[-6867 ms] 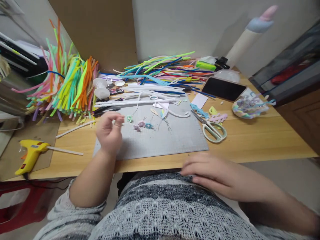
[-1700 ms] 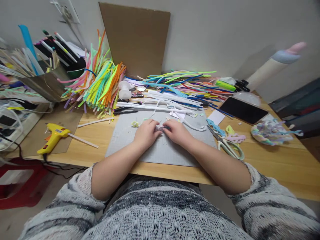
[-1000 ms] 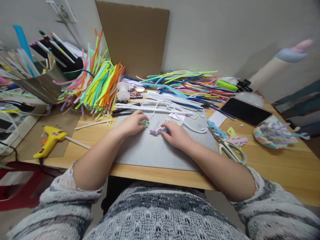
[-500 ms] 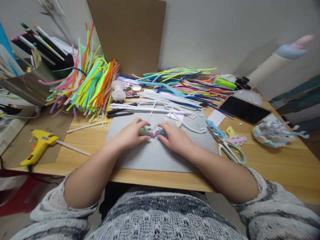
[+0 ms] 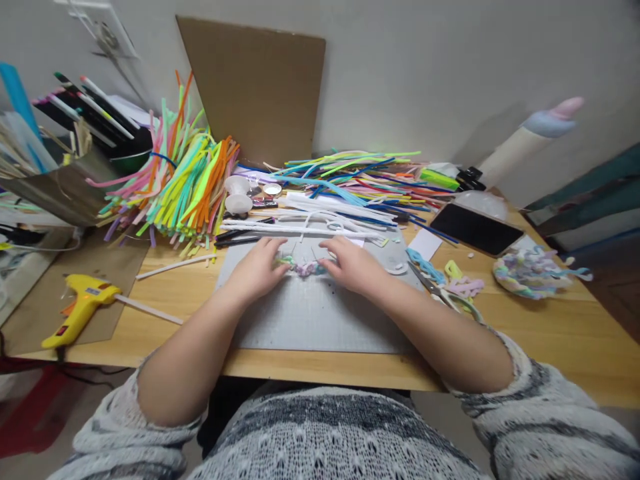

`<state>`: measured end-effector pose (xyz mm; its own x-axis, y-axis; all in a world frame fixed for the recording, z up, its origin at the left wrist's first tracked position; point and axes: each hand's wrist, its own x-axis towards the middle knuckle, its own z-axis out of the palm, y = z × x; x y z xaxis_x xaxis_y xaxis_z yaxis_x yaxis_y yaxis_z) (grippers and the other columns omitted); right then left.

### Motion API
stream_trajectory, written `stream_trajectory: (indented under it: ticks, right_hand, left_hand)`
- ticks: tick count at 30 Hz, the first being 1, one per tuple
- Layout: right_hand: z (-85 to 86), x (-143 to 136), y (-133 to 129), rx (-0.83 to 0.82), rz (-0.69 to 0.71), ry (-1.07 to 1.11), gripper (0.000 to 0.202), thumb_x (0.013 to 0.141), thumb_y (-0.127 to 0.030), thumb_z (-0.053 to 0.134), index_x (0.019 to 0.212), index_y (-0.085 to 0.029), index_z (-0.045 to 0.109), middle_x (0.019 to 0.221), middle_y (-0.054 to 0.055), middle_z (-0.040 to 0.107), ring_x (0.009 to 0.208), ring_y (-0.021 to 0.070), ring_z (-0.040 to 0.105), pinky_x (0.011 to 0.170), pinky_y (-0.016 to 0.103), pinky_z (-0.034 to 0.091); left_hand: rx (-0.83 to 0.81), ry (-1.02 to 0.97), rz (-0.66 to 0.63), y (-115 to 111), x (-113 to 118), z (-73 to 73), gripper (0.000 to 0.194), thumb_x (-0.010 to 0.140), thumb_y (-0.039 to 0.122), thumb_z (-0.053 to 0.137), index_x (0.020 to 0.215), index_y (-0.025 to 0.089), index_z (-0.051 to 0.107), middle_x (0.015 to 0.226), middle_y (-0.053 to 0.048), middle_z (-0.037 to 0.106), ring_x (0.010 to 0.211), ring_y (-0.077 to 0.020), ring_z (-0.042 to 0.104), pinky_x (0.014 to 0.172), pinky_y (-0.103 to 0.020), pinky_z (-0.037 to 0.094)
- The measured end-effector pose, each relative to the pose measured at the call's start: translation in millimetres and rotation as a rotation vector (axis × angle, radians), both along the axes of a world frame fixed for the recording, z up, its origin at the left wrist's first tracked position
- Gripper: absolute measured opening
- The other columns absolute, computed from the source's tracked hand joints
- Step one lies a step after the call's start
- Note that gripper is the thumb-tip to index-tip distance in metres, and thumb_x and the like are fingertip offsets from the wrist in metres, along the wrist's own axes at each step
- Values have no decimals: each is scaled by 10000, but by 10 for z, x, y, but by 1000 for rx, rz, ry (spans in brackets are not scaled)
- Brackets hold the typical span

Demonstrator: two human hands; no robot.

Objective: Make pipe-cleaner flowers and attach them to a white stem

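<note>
A small fuzzy piece in pastel purple, pink and green (image 5: 304, 268) lies between my hands on the grey cutting mat (image 5: 320, 320). My left hand (image 5: 260, 268) has its thumb and fingers closed on the green left end. At the bluish right end, my right hand (image 5: 350, 263) holds on with thumb and fingers curved around it. Thin wire ends seem to stand up from the piece. White pipe cleaners (image 5: 320, 223) lie just beyond my fingertips.
A yellow glue gun (image 5: 85, 307) lies at left, beside bundled coloured pipe cleaners (image 5: 185, 187). Scissors (image 5: 443, 291), a phone (image 5: 475, 223) and a pastel fuzzy bundle (image 5: 533, 272) are at right. Cardboard (image 5: 255, 87) leans on the wall.
The camera view has shifted slightly. My hands have loosened and moved a little apart at the ends of the fuzzy piece, leaving its middle more exposed.
</note>
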<state>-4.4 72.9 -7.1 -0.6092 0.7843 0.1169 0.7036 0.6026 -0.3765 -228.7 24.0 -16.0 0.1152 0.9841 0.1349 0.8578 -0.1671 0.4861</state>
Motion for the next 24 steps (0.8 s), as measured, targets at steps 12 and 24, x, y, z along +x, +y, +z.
stream_trajectory:
  ticks: [12,24]
  right_hand:
    - [33,423,928,50,5,-366,205,797,-280,541,937,-207,671,949,60,698,846,201,609,678,278,352]
    - [64,502,808,122,-105,-116,213,885,-254,394,908,-167,586,834,89,676,749,202,550,750,330,327]
  left_hand:
    - [510,-646,621,124,-535,35,285,728,201,575,1011,167,589,942,-46,623,833,-151,596,717,-271,495]
    - [512,-780,679,138,-481,49,205,688,166,533,894,173,537,856,-35,575,803,-148,577,694,-264,471]
